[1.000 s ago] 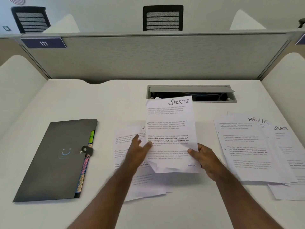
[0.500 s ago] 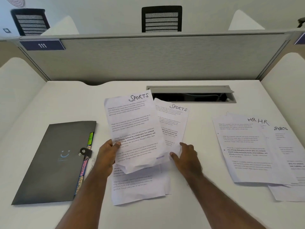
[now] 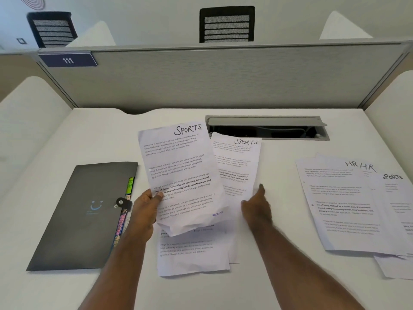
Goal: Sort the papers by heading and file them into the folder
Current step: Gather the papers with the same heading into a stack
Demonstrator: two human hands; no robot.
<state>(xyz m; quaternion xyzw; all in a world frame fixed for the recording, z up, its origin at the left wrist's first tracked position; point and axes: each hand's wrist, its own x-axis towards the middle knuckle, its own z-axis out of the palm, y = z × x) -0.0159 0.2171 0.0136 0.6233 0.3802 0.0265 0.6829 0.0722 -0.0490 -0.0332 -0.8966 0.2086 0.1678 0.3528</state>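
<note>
My left hand (image 3: 146,208) pinches the left edge of a sheet headed SPORTS (image 3: 178,175), lifted and tilted above the desk. Beside it, a second SPORTS sheet (image 3: 237,166) rests partly under the first, and my right hand (image 3: 256,205) touches its lower right edge with fingers spread. A further printed sheet (image 3: 192,253) lies flat beneath both. A closed dark grey folder (image 3: 82,215) with a snap tab and coloured index tabs lies on the left. On the right sits a fanned pile (image 3: 348,204) showing two HR headings and one SPORTS heading.
An open cable tray (image 3: 268,128) is set into the white desk (image 3: 89,135) behind the papers. A grey partition (image 3: 223,79) with a "111" label closes off the back. White side panels flank the desk; black chairs stand beyond.
The SPORTS sheet I held with both hands went leftward into my left hand alone. A second SPORTS sheet came into view, and my right hand shifted onto its edge.
</note>
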